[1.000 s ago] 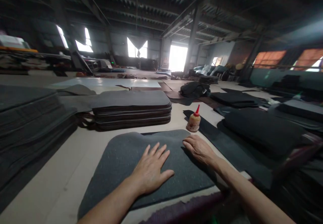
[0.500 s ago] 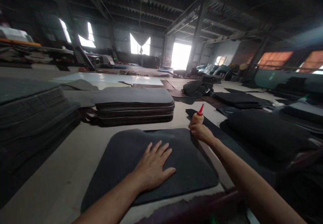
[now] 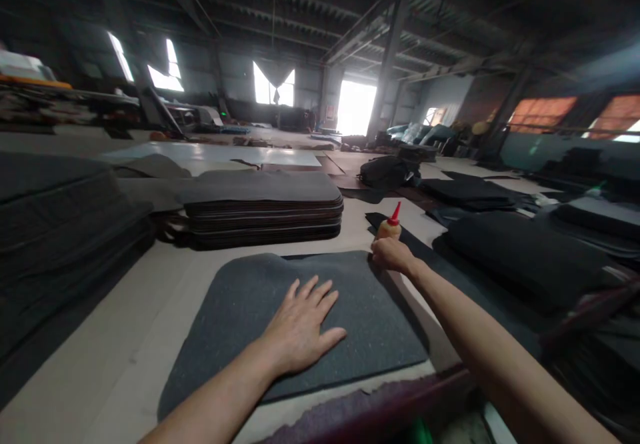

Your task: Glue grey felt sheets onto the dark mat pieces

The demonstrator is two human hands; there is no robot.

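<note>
I'm resting the left hand [image 3: 301, 336], fingers spread, on the dark felt-like sheet [image 3: 373, 334] at lower centre, right hand [image 3: 393, 255] well apart, curling at its upper-right corner by the red-tipped bottle [image 3: 389, 229], grip unclear; sheet's lying mostly flat, far edge looking unfinished, baring a darker strip [image 3: 300, 257].

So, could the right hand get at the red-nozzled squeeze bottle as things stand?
Probably yes: the right hand is at the far right corner of the dark sheet, and the red-nozzled squeeze bottle stands just beyond it, with nothing visible between them.
</note>
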